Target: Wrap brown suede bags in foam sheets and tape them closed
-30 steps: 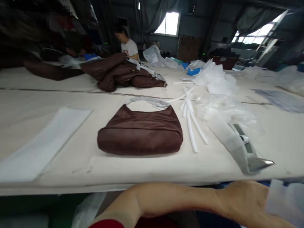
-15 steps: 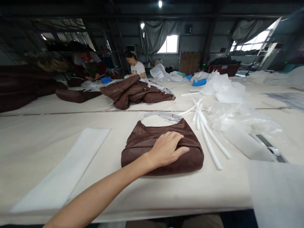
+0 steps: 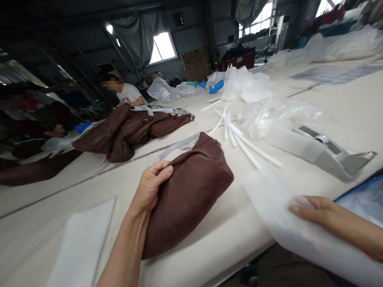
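Observation:
A brown handbag [image 3: 191, 191] is tilted up off the table near the middle, its pale wrapped handle [image 3: 179, 144] toward the back. My left hand [image 3: 154, 183] grips the bag's upper left edge, thumb on the near side. At the right, my right hand [image 3: 317, 211] pinches a thin white sheet [image 3: 269, 203], which hangs over the table's front edge. Several white rods [image 3: 243, 149] lie crossed behind the bag. A grey tape dispenser [image 3: 335, 153] stands beyond the sheet.
A pile of brown bags [image 3: 134, 133] lies at the back left. White foam [image 3: 82, 239] is at the front left. Crumpled clear plastic [image 3: 278, 115] and white paper [image 3: 242, 85] lie farther back. A person in a white shirt [image 3: 129, 93] is across the table [image 3: 125, 179].
My left hand has gone from lying on the bag to gripping and tilting it. My right hand has come into view holding the white sheet. The view has turned right and tilted.

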`<state>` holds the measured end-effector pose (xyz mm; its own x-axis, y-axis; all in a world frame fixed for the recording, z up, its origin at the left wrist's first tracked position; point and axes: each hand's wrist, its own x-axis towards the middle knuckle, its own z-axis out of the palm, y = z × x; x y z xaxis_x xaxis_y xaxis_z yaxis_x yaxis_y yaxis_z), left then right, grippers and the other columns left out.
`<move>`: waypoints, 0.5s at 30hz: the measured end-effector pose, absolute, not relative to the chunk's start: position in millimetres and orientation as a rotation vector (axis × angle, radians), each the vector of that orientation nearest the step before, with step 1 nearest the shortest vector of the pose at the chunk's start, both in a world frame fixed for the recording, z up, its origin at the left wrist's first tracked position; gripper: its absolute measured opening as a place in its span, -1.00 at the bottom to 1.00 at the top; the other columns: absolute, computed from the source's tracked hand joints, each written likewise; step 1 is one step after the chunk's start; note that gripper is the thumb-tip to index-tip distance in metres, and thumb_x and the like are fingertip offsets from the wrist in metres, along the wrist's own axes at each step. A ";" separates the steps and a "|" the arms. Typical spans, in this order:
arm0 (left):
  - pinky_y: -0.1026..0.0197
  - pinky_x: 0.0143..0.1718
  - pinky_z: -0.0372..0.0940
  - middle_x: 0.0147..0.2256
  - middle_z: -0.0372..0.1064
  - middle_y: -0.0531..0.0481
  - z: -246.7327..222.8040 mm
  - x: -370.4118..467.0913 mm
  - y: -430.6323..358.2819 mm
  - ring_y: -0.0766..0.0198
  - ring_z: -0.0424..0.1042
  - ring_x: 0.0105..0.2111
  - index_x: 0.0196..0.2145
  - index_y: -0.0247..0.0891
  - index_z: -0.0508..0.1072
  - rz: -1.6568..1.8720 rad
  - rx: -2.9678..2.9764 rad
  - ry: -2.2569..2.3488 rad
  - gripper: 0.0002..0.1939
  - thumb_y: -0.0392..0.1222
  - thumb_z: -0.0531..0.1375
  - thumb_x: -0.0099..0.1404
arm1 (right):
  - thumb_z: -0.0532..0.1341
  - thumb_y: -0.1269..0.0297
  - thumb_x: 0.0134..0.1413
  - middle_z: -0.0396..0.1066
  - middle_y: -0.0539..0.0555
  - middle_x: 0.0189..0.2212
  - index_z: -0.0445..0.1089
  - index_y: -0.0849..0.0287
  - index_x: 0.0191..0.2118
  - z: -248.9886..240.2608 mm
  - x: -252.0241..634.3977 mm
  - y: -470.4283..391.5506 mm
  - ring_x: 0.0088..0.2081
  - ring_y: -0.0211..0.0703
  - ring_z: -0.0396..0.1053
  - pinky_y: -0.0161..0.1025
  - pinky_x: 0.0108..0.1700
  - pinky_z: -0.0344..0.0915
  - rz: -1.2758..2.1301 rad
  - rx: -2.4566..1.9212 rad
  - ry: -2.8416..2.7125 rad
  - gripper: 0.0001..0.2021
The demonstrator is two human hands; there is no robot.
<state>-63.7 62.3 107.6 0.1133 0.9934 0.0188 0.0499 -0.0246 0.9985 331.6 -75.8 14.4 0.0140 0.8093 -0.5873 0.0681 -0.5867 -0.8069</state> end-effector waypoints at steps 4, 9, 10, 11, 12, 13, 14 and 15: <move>0.24 -0.42 0.43 -0.49 0.50 0.10 122.1 -91.8 61.8 0.24 0.49 -0.48 -0.29 -0.23 0.52 1.396 1.152 1.117 -0.57 -0.04 0.48 -0.12 | 0.35 0.00 -0.08 0.41 0.01 -0.63 0.42 0.18 -0.48 32.5 294.0 -22.7 -0.64 -0.26 0.29 -0.35 -0.61 0.19 1.761 -1.485 -1.019 -0.68; 0.03 -0.38 0.57 -0.41 0.56 0.13 123.6 -105.7 56.6 0.07 0.56 -0.37 -0.32 -0.05 0.56 1.605 1.068 1.129 -0.63 -0.06 0.50 -0.13 | 0.25 0.32 0.02 0.41 0.04 -0.69 0.36 0.23 -0.57 36.7 246.2 54.1 -0.69 -0.29 0.26 -0.38 -0.59 0.22 1.785 -1.450 -1.186 -0.80; 0.03 -0.39 0.58 -0.38 0.57 0.13 123.3 -107.1 55.3 0.07 0.56 -0.36 -0.28 -0.04 0.57 1.630 1.059 1.134 -0.62 -0.07 0.49 -0.11 | 0.23 0.36 0.03 0.41 0.04 -0.69 0.37 0.24 -0.56 36.7 234.1 67.2 -0.70 -0.28 0.26 -0.37 -0.59 0.23 1.803 -1.450 -1.199 -0.81; 0.03 -0.39 0.58 -0.36 0.58 0.12 123.3 -108.3 54.1 0.06 0.57 -0.35 -0.24 -0.04 0.57 1.645 1.054 1.140 -0.60 -0.08 0.49 -0.09 | 0.23 0.40 0.04 0.40 0.03 -0.70 0.36 0.24 -0.57 36.5 221.2 79.1 -0.70 -0.28 0.26 -0.36 -0.58 0.24 1.813 -1.451 -1.207 -0.81; 0.04 -0.39 0.58 -0.34 0.58 0.11 123.5 -109.1 53.2 0.06 0.57 -0.33 -0.21 -0.05 0.56 1.656 1.051 1.144 -0.58 -0.08 0.48 -0.08 | 0.23 0.44 0.04 0.38 0.02 -0.71 0.36 0.25 -0.57 36.1 207.6 89.6 -0.69 -0.28 0.26 -0.35 -0.56 0.26 1.812 -1.454 -1.210 -0.81; 0.06 -0.39 0.57 -0.33 0.58 0.10 123.9 -109.6 52.5 0.06 0.56 -0.32 -0.19 -0.06 0.56 1.659 1.050 1.146 -0.56 -0.08 0.48 -0.08 | 0.23 0.47 0.04 0.36 0.00 -0.71 0.35 0.25 -0.57 35.4 193.8 98.9 -0.68 -0.28 0.27 -0.34 -0.54 0.27 1.806 -1.459 -1.210 -0.81; 0.09 -0.38 0.56 -0.32 0.58 0.09 124.3 -109.7 52.1 0.08 0.56 -0.32 -0.18 -0.07 0.56 1.657 1.049 1.146 -0.54 -0.07 0.48 -0.09 | 0.24 0.49 0.04 0.36 -0.02 -0.70 0.36 0.26 -0.56 34.7 180.2 107.2 -0.65 -0.27 0.30 -0.34 -0.51 0.29 1.800 -1.462 -1.210 -0.81; 0.13 -0.39 0.55 -0.31 0.58 0.10 124.6 -109.5 51.8 0.11 0.55 -0.33 -0.17 -0.08 0.55 1.664 1.051 1.141 -0.51 -0.06 0.49 -0.11 | 0.25 0.49 0.06 0.37 -0.02 -0.66 0.38 0.27 -0.52 34.0 167.1 114.4 -0.62 -0.27 0.32 -0.33 -0.48 0.32 1.799 -1.462 -1.214 -0.83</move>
<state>-109.5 51.8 124.6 -0.2954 0.9393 0.1745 -0.1757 -0.2330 0.9565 167.1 114.4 34.0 -0.2831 0.8280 -0.4840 0.1391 -0.4638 -0.8749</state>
